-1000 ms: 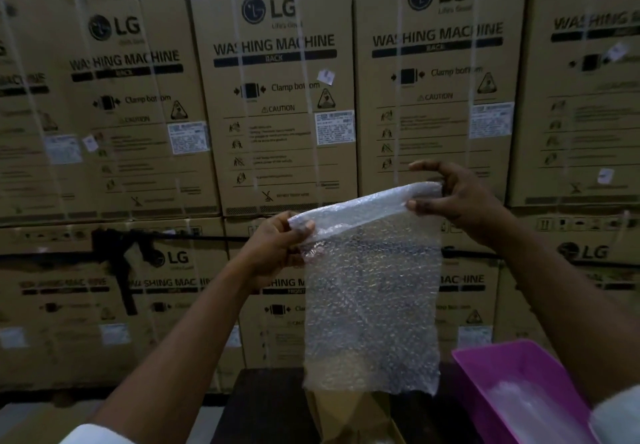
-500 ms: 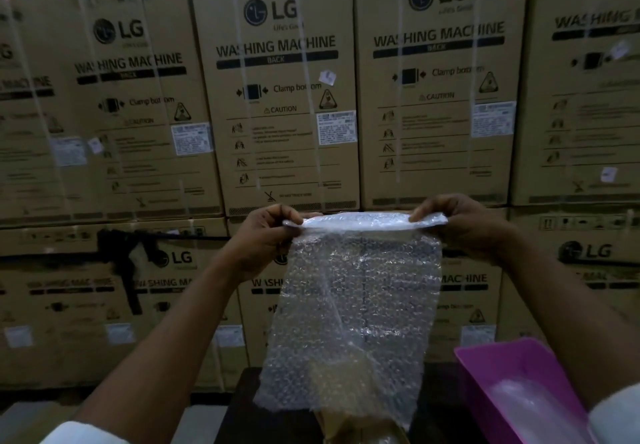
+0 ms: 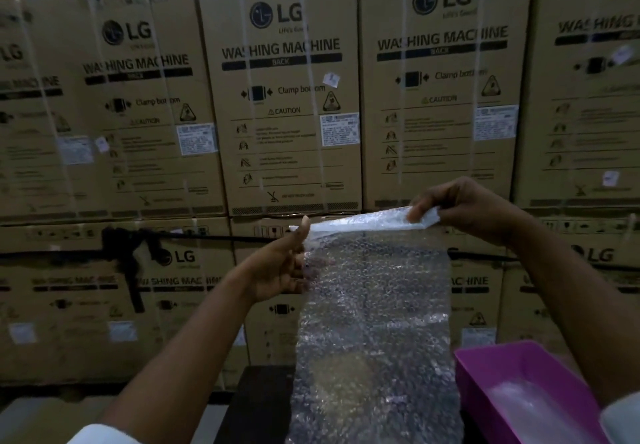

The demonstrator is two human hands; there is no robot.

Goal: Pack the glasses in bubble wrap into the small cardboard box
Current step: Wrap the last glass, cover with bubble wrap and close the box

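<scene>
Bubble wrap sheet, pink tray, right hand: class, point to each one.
bubble wrap sheet (image 3: 375,308), head view, middle of the hanging sheet
pink tray (image 3: 485,372), head view, left wall
right hand (image 3: 464,206), head view, back of the hand

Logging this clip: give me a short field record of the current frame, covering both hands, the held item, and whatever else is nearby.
held item: bubble wrap sheet, hanging upright, top edge stretched between the hands
left hand: grips the top left corner, thumb up
right hand: pinches the top right corner
nearby: purple tray at lower right, something clear inside
background: stacked washing machine cartons
small cardboard box: not identifiable
</scene>
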